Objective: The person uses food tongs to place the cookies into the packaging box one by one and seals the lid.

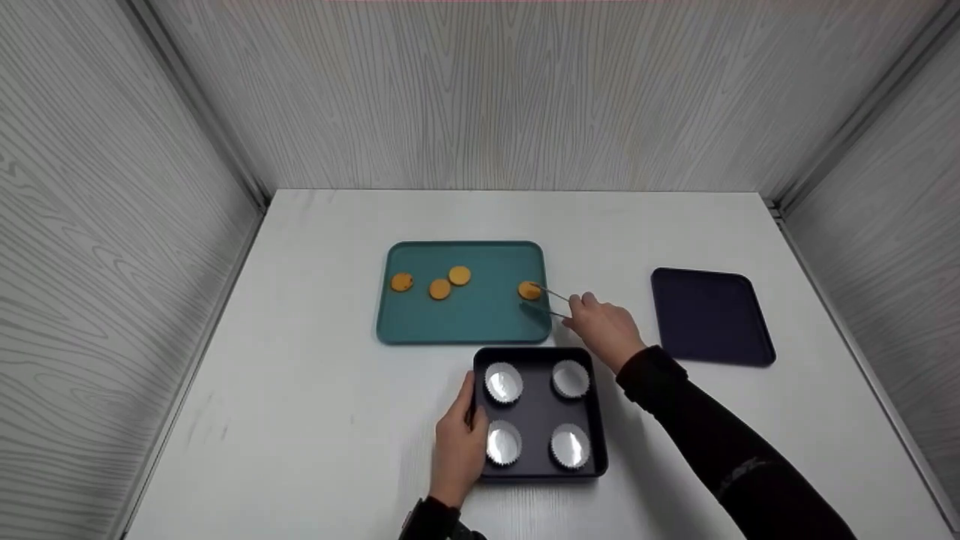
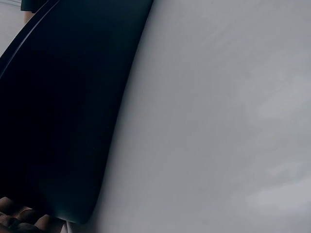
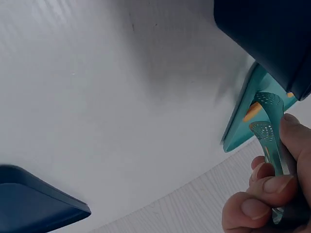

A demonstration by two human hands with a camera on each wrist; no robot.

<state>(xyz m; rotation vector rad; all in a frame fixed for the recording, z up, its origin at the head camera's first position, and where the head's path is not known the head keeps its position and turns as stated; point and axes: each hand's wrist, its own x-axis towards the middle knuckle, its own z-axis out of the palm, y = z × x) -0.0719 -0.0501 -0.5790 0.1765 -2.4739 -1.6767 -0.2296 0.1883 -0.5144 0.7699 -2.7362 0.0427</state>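
My left hand (image 1: 460,442) grips the left side of a dark square baking pan (image 1: 537,420), thumb over the rim. Several silver foil baking cups (image 1: 504,382) stand inside it. In the left wrist view the pan's wall (image 2: 63,107) fills the left, fingers (image 2: 22,218) at its lower corner. My right hand (image 1: 606,330) holds metal tongs (image 1: 553,293), which reach over the right edge of a teal tray (image 1: 480,326). Their perforated ends (image 3: 268,98) stand apart, right at a round orange cookie (image 1: 526,292); one end overlaps it in the head view.
Three more round cookies (image 1: 439,289) lie on the teal tray, left of its middle. Another dark tray (image 1: 712,319) sits at the right of the white table (image 1: 300,360). Wood-grain panels (image 1: 480,97) enclose the back and both sides.
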